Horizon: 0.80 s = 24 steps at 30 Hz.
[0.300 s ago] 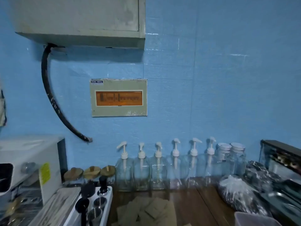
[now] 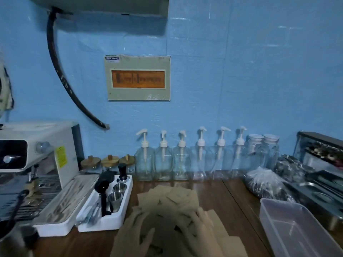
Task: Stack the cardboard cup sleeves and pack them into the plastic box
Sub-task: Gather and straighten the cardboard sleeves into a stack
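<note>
Loose cardboard cup sleeves (image 2: 172, 199) lay scattered near centre on the wooden counter (image 2: 222, 197). Left hand (image 2: 138, 229) and right hand (image 2: 201, 227) rested spread, flat-fingered, on the pile, gripping nothing. Sleeves judged light, thin, bendable and slippery; gather by edges. Plastic box (image 2: 297, 229) stood near right, empty.

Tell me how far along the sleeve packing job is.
Nothing looks packed: the plastic box appears empty. Both hands, left hand and right hand, rest on the loose pile of cardboard cup sleeves, apparently gathering them. Stacking and boxing all remain.
</note>
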Motion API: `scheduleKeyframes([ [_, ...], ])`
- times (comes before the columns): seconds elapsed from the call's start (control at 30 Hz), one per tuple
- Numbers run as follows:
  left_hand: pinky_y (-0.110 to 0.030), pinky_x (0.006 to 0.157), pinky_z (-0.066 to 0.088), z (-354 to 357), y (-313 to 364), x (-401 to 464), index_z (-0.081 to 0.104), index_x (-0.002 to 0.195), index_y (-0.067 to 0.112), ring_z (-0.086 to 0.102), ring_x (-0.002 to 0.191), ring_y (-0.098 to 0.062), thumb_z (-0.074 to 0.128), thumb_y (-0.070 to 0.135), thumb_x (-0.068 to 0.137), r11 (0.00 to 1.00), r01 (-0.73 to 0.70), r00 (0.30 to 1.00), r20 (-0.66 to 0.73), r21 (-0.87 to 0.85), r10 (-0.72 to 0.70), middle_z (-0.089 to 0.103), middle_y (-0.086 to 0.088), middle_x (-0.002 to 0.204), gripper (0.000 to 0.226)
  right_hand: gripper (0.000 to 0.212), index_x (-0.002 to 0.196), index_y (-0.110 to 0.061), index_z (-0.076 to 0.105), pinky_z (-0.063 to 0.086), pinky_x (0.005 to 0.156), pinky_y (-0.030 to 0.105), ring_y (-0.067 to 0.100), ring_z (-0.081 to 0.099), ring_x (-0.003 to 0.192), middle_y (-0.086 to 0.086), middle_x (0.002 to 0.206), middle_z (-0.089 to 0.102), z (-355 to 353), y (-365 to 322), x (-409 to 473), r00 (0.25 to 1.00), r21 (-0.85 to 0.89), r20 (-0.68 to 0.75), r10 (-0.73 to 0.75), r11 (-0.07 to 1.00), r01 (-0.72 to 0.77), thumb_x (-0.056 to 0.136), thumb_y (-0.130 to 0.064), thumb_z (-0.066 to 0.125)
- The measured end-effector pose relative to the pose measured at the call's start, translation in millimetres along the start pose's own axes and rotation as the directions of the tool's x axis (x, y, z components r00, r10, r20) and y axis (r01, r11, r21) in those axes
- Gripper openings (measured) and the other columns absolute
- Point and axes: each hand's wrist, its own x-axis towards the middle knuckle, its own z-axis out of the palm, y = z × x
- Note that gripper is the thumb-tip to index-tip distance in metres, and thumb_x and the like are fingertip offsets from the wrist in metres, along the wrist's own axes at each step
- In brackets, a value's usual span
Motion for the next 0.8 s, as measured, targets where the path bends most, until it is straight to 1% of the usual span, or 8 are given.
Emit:
scheduleKeyframes([
  [0.03,-0.016,0.109,0.027,-2.1,-3.1,14.7,0.041,0.142,0.034,0.033,0.139,-0.004,0.050,0.059,0.092,0.999,0.028,0.996,-0.088,-0.025,-0.030,0.033,0.015,0.150,0.056,0.044,0.130,-0.043,0.052,0.040,0.089,0.029,0.015,0.048,0.110,-0.012,0.122,0.047,0.7,-3.0,-7.9,0.996,-0.040,-0.060,-0.070,0.997,0.068,0.087,-0.055,0.048],
  [0.07,-0.018,0.109,0.029,-2.5,-1.9,16.5,0.042,0.142,0.033,0.034,0.138,-0.004,0.050,0.060,0.092,0.999,0.009,0.994,-0.109,-0.030,-0.013,0.034,0.016,0.149,0.057,0.045,0.131,-0.043,0.051,0.039,0.089,0.030,0.014,0.047,0.111,-0.014,0.123,0.045,-4.3,-3.7,3.6,0.995,-0.003,-0.094,-0.036,0.999,0.035,0.088,-0.055,0.048],
  [0.17,-0.025,0.109,0.033,-0.7,-2.3,14.1,0.038,0.144,0.036,0.035,0.137,-0.004,0.040,0.066,0.093,0.999,-0.034,0.999,-0.033,0.018,0.034,0.032,0.020,0.148,0.059,0.051,0.139,-0.042,0.043,0.032,0.095,0.030,0.013,0.039,0.119,-0.014,0.129,0.039,0.1,-6.0,11.6,0.995,-0.072,-0.086,-0.058,0.996,0.052,0.091,-0.059,0.044],
  [0.3,-0.029,0.110,0.032,7.3,-9.1,9.9,0.042,0.142,0.035,0.037,0.135,-0.005,0.045,0.063,0.093,0.998,-0.049,0.997,-0.063,0.035,0.051,0.036,0.019,0.146,0.056,0.055,0.141,-0.032,0.045,0.029,0.105,0.031,0.014,0.039,0.127,-0.008,0.136,0.041,10.6,-6.7,6.8,0.993,-0.054,-0.088,-0.080,0.996,0.076,0.093,-0.060,0.044],
  [0.4,-0.030,0.110,0.032,13.4,-17.2,5.1,0.043,0.140,0.035,0.037,0.134,-0.004,0.045,0.063,0.092,0.999,-0.048,0.995,-0.083,-0.019,0.046,0.035,0.021,0.145,0.056,0.055,0.143,-0.029,0.044,0.026,0.110,0.034,0.015,0.037,0.131,-0.008,0.140,0.041,20.6,-8.7,1.5,0.994,-0.037,-0.074,-0.085,0.996,0.083,0.096,-0.057,0.044],
  [0.47,-0.030,0.109,0.032,12.3,-19.8,5.0,0.046,0.139,0.033,0.037,0.134,-0.005,0.046,0.062,0.092,0.997,-0.070,0.990,-0.121,-0.020,0.067,0.036,0.019,0.145,0.055,0.056,0.144,-0.028,0.044,0.024,0.111,0.036,0.016,0.036,0.133,-0.007,0.142,0.040,23.7,-10.8,-2.6,0.991,-0.037,-0.060,-0.123,0.992,0.121,0.096,-0.058,0.042],
  [0.6,-0.033,0.108,0.034,8.1,-17.2,7.7,0.048,0.138,0.031,0.039,0.131,-0.007,0.047,0.059,0.094,0.996,-0.082,0.986,-0.146,-0.033,0.076,0.040,0.017,0.143,0.051,0.052,0.139,-0.029,0.049,0.030,0.105,0.039,0.017,0.039,0.130,-0.006,0.139,0.044,25.1,-11.3,-1.2,0.985,-0.062,-0.076,-0.156,0.987,0.152,0.097,-0.057,0.041],
  [0.8,-0.035,0.105,0.036,17.4,-13.4,3.6,0.044,0.142,0.028,0.043,0.128,-0.014,0.040,0.062,0.094,0.992,-0.110,0.993,-0.042,0.058,0.112,0.041,0.011,0.140,0.059,0.050,0.134,-0.026,0.055,0.028,0.104,0.037,0.015,0.039,0.130,-0.008,0.136,0.045,27.9,-4.8,-7.2,0.981,-0.079,-0.037,-0.193,0.979,0.190,0.096,-0.057,0.043],
])
